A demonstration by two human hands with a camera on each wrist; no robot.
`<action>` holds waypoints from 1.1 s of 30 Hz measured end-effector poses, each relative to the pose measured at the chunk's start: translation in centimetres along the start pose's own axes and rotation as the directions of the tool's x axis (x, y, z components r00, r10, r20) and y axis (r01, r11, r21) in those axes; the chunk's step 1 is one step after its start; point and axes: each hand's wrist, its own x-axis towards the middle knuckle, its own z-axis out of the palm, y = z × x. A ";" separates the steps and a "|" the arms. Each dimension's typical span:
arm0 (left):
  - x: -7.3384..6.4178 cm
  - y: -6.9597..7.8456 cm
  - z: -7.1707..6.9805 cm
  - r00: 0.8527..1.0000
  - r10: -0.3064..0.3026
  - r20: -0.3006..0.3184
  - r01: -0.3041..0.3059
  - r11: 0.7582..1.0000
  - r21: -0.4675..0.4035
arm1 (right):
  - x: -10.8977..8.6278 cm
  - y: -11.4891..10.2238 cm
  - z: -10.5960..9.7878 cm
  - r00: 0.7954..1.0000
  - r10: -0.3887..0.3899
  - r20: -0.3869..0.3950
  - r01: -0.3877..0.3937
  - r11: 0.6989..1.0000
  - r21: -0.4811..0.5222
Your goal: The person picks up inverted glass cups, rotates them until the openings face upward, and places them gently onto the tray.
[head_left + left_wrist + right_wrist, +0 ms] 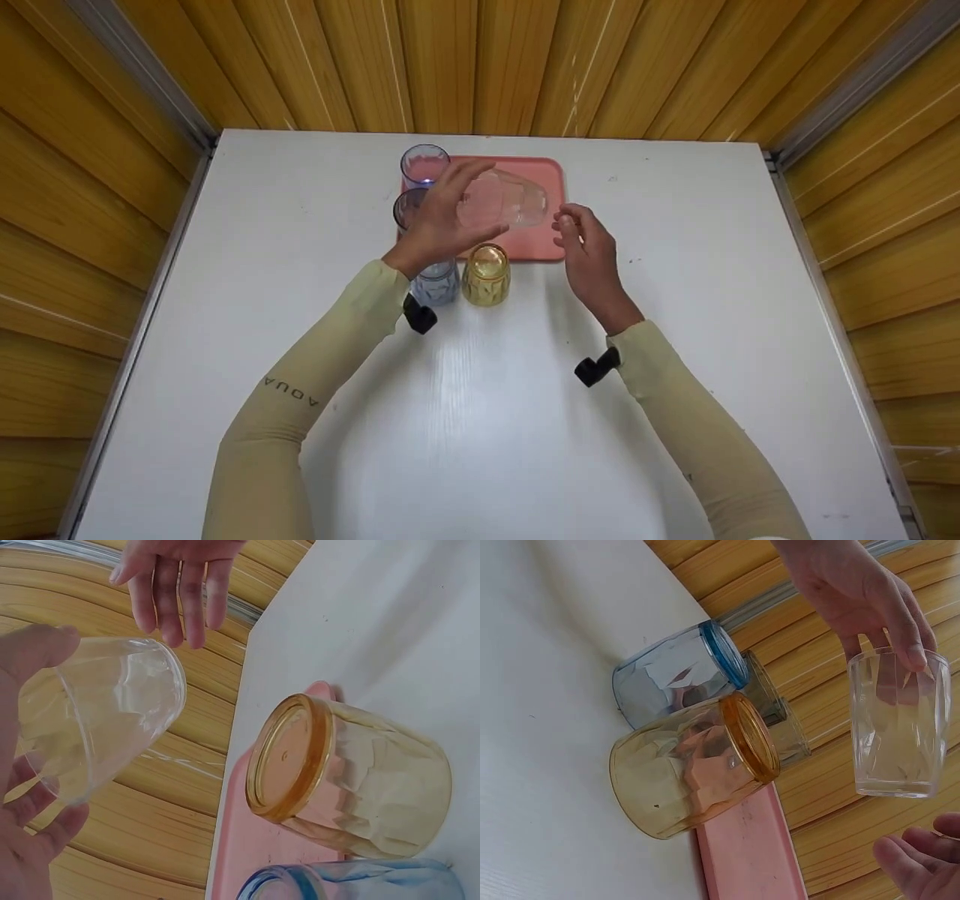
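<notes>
A clear faceted glass (525, 199) lies tipped sideways in the air above the pink tray (551, 244). My left hand (439, 221) grips it around the rim end, thumb on one side and fingers on the other, as the right wrist view of the glass (900, 727) also shows. Just off the base of the glass is my right hand (592, 259), apart from it, fingers loosely bent and holding nothing. Below the left hand, a yellow glass (486, 281) stands upside down on the table beside an upturned light-blue glass (435, 289), which the left wrist partly covers.
At the tray's left edge, a blue-rimmed glass (425, 163) stands mouth up. In front of it is a dark grey glass (406, 206), partly hidden by my left hand. The white table (675, 225) meets wood-patterned panels (510, 67) at the back and sides.
</notes>
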 end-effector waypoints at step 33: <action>0.7 -0.6 0.0 0.983 -0.175 0.056 0.161 0.969 0.188 | -0.5 0.6 1.8 0.991 -0.017 0.131 0.037 0.988 -0.153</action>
